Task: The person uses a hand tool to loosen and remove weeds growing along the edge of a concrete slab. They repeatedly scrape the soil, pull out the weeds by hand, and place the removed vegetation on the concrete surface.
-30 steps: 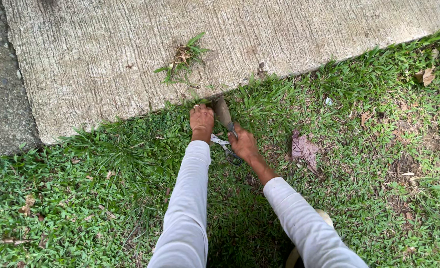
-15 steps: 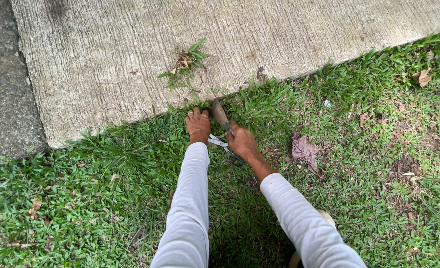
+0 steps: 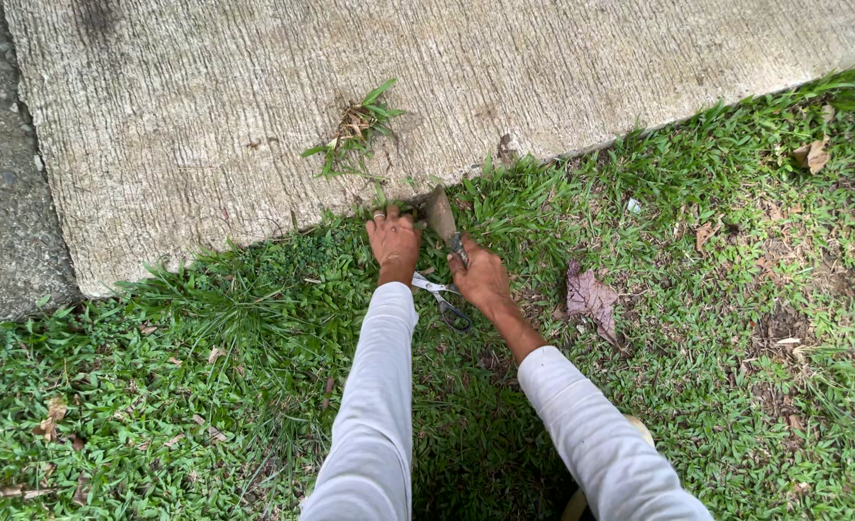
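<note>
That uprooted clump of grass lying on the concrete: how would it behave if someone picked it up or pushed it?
The grass clump is probably light and floppy: thin blades splay loosely from a small brown root knot. Pushed, it would likely drag and snag on the rough concrete slab rather than roll. It may shed dry bits, since the roots look crumbly.

I note a pale grooved concrete slab [image 3: 563, 68] bearing a pulled green weed clump [image 3: 355, 125]; a dry brown leaf [image 3: 592, 297] lies on the short green lawn [image 3: 157, 386].

Trowel [image 3: 440, 214] handle hidden inside right hand [image 3: 481, 277]; scissors [image 3: 444, 298] half-covered.
</note>
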